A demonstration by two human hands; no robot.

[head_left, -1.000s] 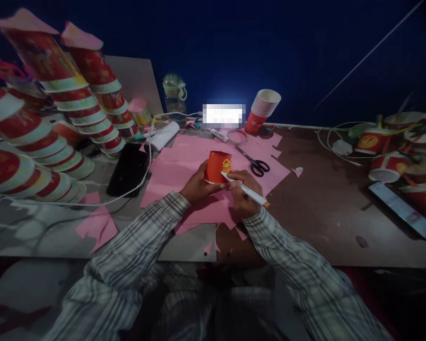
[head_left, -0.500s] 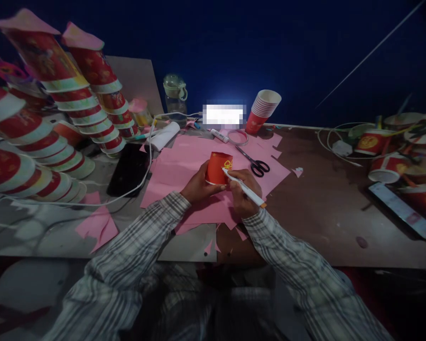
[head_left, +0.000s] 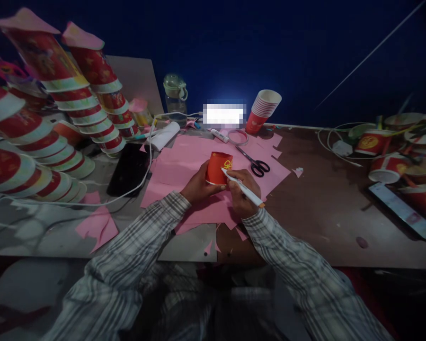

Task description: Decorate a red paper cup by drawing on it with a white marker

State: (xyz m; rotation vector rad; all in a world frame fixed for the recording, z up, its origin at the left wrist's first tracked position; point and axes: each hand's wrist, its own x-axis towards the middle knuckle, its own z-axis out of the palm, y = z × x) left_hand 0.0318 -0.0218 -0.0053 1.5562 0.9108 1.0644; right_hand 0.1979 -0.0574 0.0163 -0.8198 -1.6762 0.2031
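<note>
1. Left hand (head_left: 199,186): clamped on small red paper cup with yellow markings (head_left: 216,168), thumb near its lower edge.
2. Right hand (head_left: 244,193): fingers closed around slim white marker pen with orange end (head_left: 246,188); tip at cup's side, by the yellow pattern.
3. Cup location: between the hands, over flat pink paper sheets (head_left: 173,166), tilted.
4. Black-handled metal scissors (head_left: 258,166): on the pink sheets, beyond right hand, to its right.
5. Leaning stack of red and white paper cups (head_left: 262,111): farther back, near dark blue wall (head_left: 287,52).
6. Left side: tall red-and-white cup towers (head_left: 71,94), two with pink paper tops; black rectangular phone (head_left: 126,170) near them, white cable across it.
7. Right side: lit phone with dark edge (head_left: 401,208) on brown table (head_left: 323,213), beside more red cups.
</note>
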